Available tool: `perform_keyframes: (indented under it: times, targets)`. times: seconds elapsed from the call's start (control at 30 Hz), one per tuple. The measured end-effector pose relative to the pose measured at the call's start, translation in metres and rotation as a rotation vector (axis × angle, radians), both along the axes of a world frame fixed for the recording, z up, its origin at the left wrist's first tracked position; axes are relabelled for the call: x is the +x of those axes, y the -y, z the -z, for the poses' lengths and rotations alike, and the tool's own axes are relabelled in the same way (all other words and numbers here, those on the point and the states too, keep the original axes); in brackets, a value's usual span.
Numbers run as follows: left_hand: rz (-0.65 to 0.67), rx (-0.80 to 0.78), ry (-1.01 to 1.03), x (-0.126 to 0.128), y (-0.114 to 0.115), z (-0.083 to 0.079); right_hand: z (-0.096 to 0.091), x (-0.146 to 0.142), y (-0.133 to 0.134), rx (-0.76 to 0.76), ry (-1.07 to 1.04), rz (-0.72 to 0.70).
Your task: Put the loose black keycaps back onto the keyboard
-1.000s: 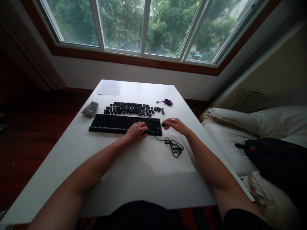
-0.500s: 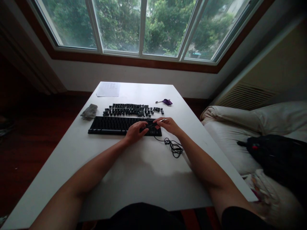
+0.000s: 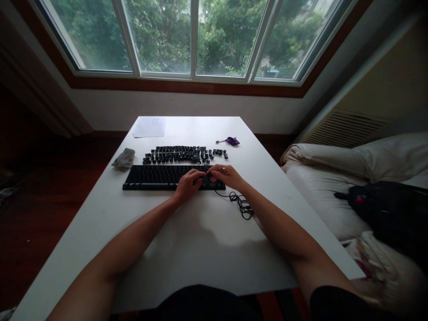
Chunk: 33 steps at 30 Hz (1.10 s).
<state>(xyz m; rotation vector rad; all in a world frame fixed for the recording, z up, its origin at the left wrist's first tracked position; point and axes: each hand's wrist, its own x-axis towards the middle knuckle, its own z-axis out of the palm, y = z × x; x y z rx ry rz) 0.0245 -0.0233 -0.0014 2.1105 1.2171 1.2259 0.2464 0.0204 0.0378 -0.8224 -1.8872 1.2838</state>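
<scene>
Since loose keycaps lie in rows just beyond the keyboard, probably to preserve their order | left hand and right hand, fingers bent, meet over its right part, perhaps for mutual steadiness; grip on anything: can't tell | cable bundled aside, seemingly for clearance

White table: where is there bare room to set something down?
Bare on the white table: the near stretch between the forearms, up to the keyboard; and the far strip behind the keycaps, between the paper and purple object. Crowded: the keyboard's right end, with left hand and right hand over it, cable beside.
</scene>
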Motion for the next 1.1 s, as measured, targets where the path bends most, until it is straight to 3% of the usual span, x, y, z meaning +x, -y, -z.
perform_keyframes:
  times: [0.47,0.57,0.77,1.1]
  targets:
    - [-0.011,-0.051,0.165,0.004,-0.002,0.000,0.001,-0.002,-0.006,0.040,-0.226,0.101]
    - [-0.038,-0.099,0.182,0.005,-0.002,0.002,0.002,-0.008,0.000,0.100,-0.099,0.129]
    - [-0.057,-0.146,0.237,0.005,-0.002,0.003,0.003,-0.014,0.013,0.410,0.321,0.186]
    - [-0.038,-0.184,0.229,0.005,-0.003,0.005,0.003,-0.011,0.013,0.486,0.471,0.151]
